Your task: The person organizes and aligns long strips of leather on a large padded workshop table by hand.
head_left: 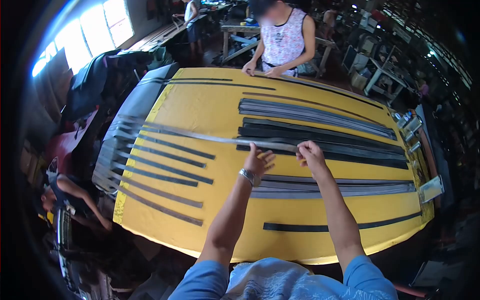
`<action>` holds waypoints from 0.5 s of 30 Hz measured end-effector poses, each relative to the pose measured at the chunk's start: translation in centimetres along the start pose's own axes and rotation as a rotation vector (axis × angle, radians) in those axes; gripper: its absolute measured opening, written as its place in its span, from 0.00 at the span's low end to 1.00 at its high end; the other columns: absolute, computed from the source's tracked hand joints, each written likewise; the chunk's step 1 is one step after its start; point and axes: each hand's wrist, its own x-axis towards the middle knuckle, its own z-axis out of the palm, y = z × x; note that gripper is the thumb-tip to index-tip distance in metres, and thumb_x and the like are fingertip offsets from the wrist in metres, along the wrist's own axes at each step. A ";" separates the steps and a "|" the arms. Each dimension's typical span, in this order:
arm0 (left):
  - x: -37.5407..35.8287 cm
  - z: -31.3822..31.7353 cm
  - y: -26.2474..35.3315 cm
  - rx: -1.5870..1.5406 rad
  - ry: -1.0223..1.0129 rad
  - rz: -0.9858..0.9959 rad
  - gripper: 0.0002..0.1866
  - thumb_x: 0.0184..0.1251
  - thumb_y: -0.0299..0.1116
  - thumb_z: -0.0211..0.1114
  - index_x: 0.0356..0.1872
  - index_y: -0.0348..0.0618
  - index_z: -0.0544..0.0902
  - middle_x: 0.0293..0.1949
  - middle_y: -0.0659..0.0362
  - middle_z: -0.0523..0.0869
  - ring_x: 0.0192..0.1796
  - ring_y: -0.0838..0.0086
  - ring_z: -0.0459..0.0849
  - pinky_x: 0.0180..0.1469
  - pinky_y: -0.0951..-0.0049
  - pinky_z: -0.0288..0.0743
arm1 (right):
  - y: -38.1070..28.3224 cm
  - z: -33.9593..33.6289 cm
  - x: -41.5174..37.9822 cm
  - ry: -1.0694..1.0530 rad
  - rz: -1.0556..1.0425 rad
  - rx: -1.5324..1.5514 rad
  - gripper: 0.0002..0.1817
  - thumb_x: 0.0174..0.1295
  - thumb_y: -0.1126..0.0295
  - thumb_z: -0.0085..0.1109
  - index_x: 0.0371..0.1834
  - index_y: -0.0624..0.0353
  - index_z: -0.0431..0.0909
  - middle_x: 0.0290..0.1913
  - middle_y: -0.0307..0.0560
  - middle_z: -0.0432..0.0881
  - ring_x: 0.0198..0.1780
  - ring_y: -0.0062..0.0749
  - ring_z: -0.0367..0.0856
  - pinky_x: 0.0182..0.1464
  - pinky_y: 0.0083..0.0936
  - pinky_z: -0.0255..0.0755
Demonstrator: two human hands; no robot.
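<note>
A long grey leather-like strip (pixel 210 136) stretches from the left side of the table across to my right hand (pixel 312 156). The fingers of that hand are pinched on its right end. My left hand (pixel 258 163), with a metal watch on the wrist, is open with its fingers spread. Its thumb is at the strip's lower edge; whether it touches cannot be made out. Beneath the strip lies a stack of black strips (pixel 345 146). Grey strips (pixel 340 186) lie on the table nearer to me, partly behind my right forearm.
The yellow table (pixel 240 210) bears more grey strips (pixel 310 116), several spaced strips (pixel 172 170) at left, and a lone black strip (pixel 295 227). Metal clamp-like parts (pixel 431 189) line the right edge. One person (pixel 285 40) stands opposite, hands at the far edge; another (pixel 75 192) is at lower left.
</note>
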 end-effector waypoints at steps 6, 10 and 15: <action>9.4 -3.9 8.1 -0.025 0.092 0.258 0.15 0.70 0.33 0.52 0.20 0.45 0.74 0.22 0.58 0.81 0.24 0.68 0.81 0.28 0.70 0.79 | 3.3 -10.2 -10.3 0.212 0.080 -0.111 0.06 0.68 0.69 0.52 0.42 0.59 0.76 0.32 0.38 0.81 0.32 0.17 0.78 0.30 0.16 0.72; 13.7 -10.0 16.2 0.217 0.063 0.450 0.10 0.69 0.33 0.59 0.26 0.51 0.73 0.18 0.65 0.74 0.19 0.77 0.75 0.22 0.79 0.71 | 8.0 -18.7 -19.0 0.409 0.095 -0.168 0.05 0.66 0.71 0.54 0.39 0.60 0.77 0.29 0.36 0.77 0.29 0.18 0.75 0.33 0.18 0.70; 17.3 -16.7 29.0 0.562 0.070 0.459 0.13 0.69 0.36 0.61 0.22 0.53 0.76 0.19 0.66 0.75 0.22 0.78 0.73 0.25 0.75 0.66 | 12.4 -27.8 -29.7 0.705 0.252 -0.634 0.07 0.66 0.66 0.54 0.37 0.57 0.79 0.28 0.45 0.80 0.35 0.34 0.80 0.39 0.33 0.72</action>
